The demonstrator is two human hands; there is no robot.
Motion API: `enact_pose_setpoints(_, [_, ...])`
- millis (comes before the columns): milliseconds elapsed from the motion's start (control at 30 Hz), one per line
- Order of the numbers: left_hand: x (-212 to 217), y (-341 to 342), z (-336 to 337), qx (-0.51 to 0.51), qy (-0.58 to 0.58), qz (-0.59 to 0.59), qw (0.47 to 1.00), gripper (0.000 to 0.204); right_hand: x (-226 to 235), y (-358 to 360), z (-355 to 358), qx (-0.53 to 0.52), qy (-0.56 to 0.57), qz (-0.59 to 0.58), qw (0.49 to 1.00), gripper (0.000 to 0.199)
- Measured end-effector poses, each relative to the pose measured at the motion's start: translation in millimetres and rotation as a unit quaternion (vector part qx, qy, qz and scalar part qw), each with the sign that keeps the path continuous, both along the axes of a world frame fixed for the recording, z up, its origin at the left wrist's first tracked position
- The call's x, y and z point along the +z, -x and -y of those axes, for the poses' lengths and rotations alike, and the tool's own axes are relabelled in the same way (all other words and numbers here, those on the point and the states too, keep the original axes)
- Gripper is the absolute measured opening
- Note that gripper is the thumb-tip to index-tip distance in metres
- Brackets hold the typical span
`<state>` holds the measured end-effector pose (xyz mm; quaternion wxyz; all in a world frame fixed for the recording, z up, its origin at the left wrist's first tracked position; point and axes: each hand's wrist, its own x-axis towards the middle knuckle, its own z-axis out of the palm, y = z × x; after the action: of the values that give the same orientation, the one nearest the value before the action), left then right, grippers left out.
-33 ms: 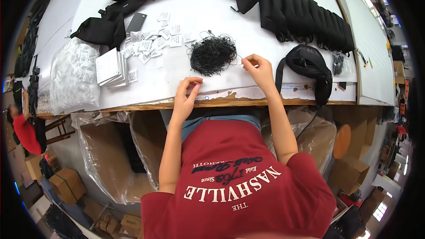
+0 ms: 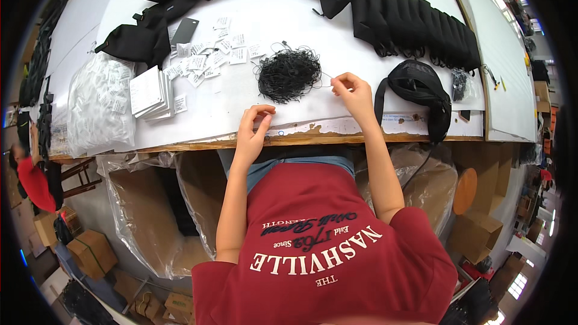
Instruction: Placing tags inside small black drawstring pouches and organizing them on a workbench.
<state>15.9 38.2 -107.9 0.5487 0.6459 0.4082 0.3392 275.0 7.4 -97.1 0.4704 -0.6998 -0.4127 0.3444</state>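
At the far left of the frame lay one clear plastic bag of small white pieces, and just beside it one stack of white cards. Loose white tags, too many and too overlapped to count, were scattered in the upper left centre of the white counter. The left hand rested near the counter's worn front edge, thumb and forefinger curled together; whether they pinched anything could not be told. One tangle of black strings lay at centre, well back from the edge. The right hand, just right of the tangle, pinched a thin string leading from it. One black pouch lay at the right, near the edge, and one row of stacked black pouches filled the upper right. Bare counter remained between the hands and above the tangle.
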Motion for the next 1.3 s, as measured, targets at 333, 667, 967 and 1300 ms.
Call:
enact_pose_setpoints(333, [45,101,-82,0.298,-0.285,-0.238,0.879,0.022,11,-59,28,-0.103,0.048,0.078,0.990,0.021])
enact_pose_setpoints(667, [40,175,-150,0.216,-0.146,-0.530,0.807,0.082,22,-47,22,-0.076,0.076,0.278,0.955,0.015])
enact_pose_setpoints(967, [44,173,-158,0.266,-0.071,-0.538,0.797,0.088,11,-49,20,0.021,0.137,0.332,0.933,0.020])
enact_pose_setpoints(1300, [96,148,-130,0.382,-0.186,-0.177,0.888,0.082,136,-37,-14,-0.017,-0.246,0.272,0.930,0.010])
